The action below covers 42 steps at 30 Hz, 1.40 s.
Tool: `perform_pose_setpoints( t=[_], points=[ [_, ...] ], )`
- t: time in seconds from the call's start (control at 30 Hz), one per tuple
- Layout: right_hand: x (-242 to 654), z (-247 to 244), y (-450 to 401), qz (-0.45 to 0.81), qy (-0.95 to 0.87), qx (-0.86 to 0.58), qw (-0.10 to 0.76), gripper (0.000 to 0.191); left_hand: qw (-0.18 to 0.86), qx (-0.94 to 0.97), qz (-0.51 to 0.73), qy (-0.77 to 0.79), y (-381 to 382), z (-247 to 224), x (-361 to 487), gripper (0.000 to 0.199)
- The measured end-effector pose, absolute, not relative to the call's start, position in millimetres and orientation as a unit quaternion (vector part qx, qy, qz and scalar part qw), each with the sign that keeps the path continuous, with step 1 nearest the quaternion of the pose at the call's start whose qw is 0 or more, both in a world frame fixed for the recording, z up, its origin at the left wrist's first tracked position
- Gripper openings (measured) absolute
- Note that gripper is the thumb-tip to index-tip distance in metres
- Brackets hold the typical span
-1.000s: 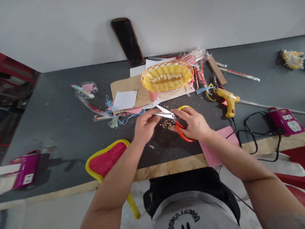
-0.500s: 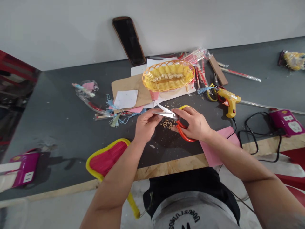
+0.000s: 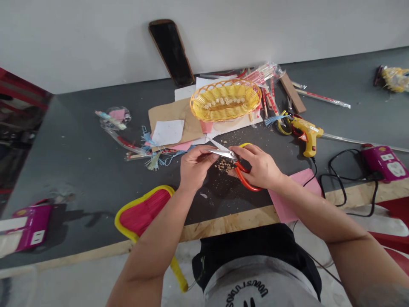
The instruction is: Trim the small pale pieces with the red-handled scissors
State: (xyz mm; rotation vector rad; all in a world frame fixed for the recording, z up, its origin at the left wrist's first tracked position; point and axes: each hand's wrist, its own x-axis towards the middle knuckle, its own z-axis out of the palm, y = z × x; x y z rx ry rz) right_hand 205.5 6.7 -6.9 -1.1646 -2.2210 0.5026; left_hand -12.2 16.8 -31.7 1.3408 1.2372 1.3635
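Note:
My right hand (image 3: pixel 260 167) grips scissors (image 3: pixel 245 177) by their red and yellow handles. The blades are parted and point left toward my left hand (image 3: pixel 196 167). That hand's thumb and fingers are pinched together at the lower blade's tip; whatever lies between them is too small or hidden to make out. Below the blades, small tan bits (image 3: pixel 225 165) lie scattered on the dark table. Behind the hands, a yellow woven basket (image 3: pixel 223 113) holds a row of small pale pieces (image 3: pixel 227 101).
A phone (image 3: pixel 172 53) leans on the wall. Brown paper (image 3: pixel 171 108) and blue tassels lie left of the basket. A yellow glue gun (image 3: pixel 308 137) with a black cord is at right, near a purple power strip (image 3: pixel 385 163). A red fan-shaped piece (image 3: pixel 145 211) sits beside my left forearm.
The scissor handles have closed slightly and the blades are a little nearer each other. Both hands stay in nearly the same place.

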Motion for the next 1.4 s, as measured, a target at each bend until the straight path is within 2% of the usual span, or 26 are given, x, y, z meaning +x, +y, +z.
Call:
perform_pose_setpoints(
  t=[0.77, 0.97, 1.17, 1.4],
  points=[
    [204.8, -9.0, 5.2, 0.173, -0.842, -0.421, 0.290, 0.057, 0.420, 0.508, 0.588, 0.468, 18.0, -32.7, -11.3, 0.010],
    [207.3, -9.5, 5.6, 0.171, -0.838, -0.446, 0.264, 0.047, 0.422, 0.506, 0.579, 0.479, 19.8, -32.8, -11.9, 0.017],
    [209.9, -5.6, 11.4, 0.181, -0.815, -0.439, 0.333, 0.060, 0.445, 0.503, 0.577, 0.465, 20.9, -31.0, -12.7, 0.023],
    [204.8, -9.6, 7.8, 0.148, -0.845, -0.425, 0.290, 0.057, 0.449, 0.517, 0.573, 0.450, 19.7, -33.1, -13.3, 0.019]
  ],
)
